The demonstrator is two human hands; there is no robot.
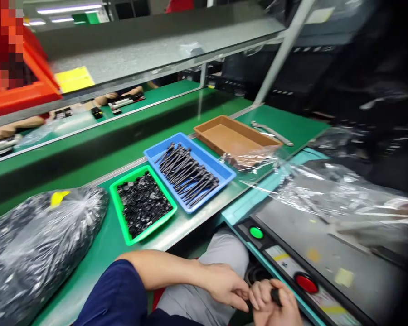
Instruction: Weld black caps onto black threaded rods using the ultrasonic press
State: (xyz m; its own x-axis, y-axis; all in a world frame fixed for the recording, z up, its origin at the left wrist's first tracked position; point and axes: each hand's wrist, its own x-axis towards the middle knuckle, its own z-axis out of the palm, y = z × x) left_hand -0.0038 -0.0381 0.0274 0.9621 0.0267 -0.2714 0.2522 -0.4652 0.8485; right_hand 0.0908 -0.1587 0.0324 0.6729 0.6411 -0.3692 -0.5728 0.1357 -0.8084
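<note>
We find the small black part (pixel 275 296) in the right hand (pixel 274 311), low beside the grey-clad lap (pixel 226 253); thumb and fingers close around it, one end exposed. We judge it light, stiff, perhaps slick, best pinched by its sides near that end. Left hand (pixel 229 286) sits against the right; we cannot tell whether it grasps anything. Beyond: green tray (pixel 120 215), blue tray (pixel 216 162) of black rods (pixel 190 174)

The right hand (pixel 275 304) partly hides a small black piece (pixel 275 296)
</note>
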